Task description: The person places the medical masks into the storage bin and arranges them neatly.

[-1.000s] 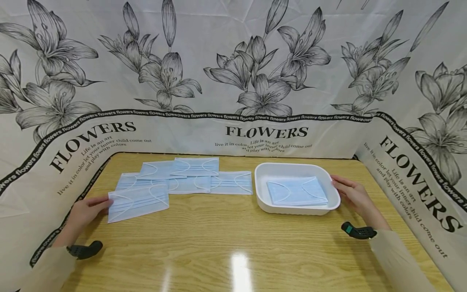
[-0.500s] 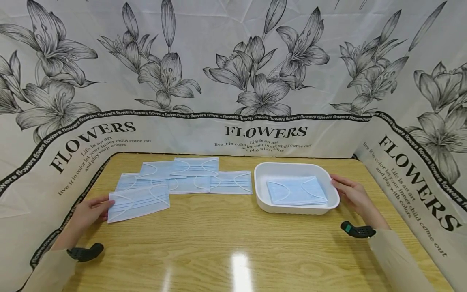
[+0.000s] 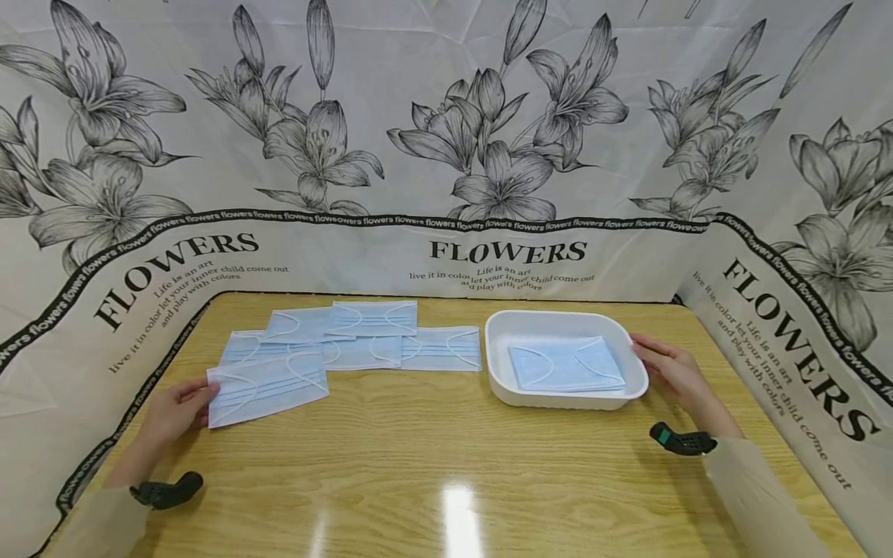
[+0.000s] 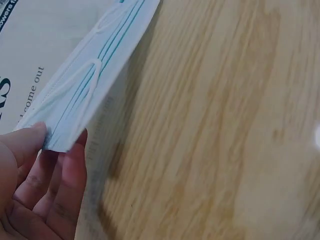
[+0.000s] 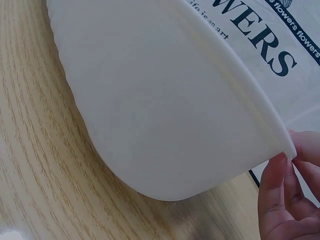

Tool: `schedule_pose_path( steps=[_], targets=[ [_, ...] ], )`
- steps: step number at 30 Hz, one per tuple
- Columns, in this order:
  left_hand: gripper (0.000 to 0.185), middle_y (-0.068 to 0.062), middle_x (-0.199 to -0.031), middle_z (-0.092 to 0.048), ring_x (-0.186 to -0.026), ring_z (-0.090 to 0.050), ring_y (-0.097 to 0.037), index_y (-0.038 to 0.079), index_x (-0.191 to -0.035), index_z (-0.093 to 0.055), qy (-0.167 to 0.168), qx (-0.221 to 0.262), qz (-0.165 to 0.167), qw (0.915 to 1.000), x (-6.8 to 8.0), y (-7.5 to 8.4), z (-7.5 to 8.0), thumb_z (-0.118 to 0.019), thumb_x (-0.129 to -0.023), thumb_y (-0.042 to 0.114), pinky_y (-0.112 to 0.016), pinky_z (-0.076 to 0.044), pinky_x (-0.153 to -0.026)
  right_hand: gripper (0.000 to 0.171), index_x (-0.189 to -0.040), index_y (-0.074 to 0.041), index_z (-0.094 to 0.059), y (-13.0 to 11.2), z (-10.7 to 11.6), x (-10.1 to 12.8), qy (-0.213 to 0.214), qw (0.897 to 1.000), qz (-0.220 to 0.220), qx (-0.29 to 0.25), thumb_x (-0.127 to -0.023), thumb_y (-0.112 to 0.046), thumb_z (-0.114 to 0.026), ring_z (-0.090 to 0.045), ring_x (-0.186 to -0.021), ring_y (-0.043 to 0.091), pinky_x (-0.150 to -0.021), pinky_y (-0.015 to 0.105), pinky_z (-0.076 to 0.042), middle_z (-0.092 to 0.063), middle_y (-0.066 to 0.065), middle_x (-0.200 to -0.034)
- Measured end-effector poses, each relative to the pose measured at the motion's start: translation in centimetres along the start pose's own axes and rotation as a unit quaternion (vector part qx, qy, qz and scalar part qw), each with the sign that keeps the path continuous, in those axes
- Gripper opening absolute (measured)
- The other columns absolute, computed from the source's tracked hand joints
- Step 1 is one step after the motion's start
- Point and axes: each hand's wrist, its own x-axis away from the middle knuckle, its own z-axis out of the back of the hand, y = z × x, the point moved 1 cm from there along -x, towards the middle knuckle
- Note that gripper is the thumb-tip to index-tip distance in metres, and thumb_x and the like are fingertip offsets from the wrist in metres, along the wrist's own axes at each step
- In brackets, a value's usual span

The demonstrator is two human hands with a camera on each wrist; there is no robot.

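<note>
The left hand [image 3: 174, 409] pinches the short left end of a blue face mask [image 3: 268, 390] between thumb and fingers; the left wrist view shows the mask's corner [image 4: 65, 135] caught at the fingertips and its far end raised off the wood. This mask lies near the left edge of the table [image 3: 446, 465], nearest the front of all the loose ones, with its long axis running left to right and tilted a little, its right end pointing toward the middle of the table. Just behind it, toward the back left corner, a loose spread of more masks [image 3: 363, 335] lies flat, overlapping one another.

The white tray [image 3: 497, 364] stands toward the right edge of the table, well apart from the held mask, with bare wood between them. Inside it lies a folded stack of masks [image 3: 565, 364]. The right hand [image 3: 670, 370] rests against the tray's right rim, fingers nearly straight and touching the edge; the right wrist view shows fingertips [image 5: 272, 175] just under the lip without curling round it.

So the held mask lies directly at the left hand, and the tray lies to its right, across the table; the right hand is the nearer one to the tray, the left the only one at the mask
</note>
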Motion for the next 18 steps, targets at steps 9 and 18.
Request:
schedule_pose_path(
  steps=[9,18],
  targets=[
    [0.062,-0.004,-0.094,-0.067,-0.068,-0.053,0.001,-0.011,-0.135,-0.046,0.020,0.001,0.008,0.9998,0.4,1.6,-0.3,-0.052,-0.098,0.038,-0.019,-0.052,-0.059,0.053,-0.140,-0.022,-0.050,0.0,-0.1,0.0,-0.009,1.000,0.004,-0.020,-0.090,-0.025,-0.068,-0.061,-0.085,-0.012,-0.073,0.011,-0.053,-0.063,-0.034,-0.090],
    [0.062,0.007,-0.085,-0.064,-0.066,-0.054,0.003,-0.011,-0.135,-0.047,0.023,0.011,-0.003,0.9997,1.0,3.0,-0.6,-0.054,-0.097,0.038,-0.019,-0.053,-0.059,0.041,-0.130,-0.029,-0.060,0.1,0.0,0.1,-0.013,0.999,0.008,-0.028,-0.090,-0.024,-0.068,-0.061,-0.085,-0.013,-0.073,0.011,-0.053,-0.063,-0.033,-0.091]
  ],
)
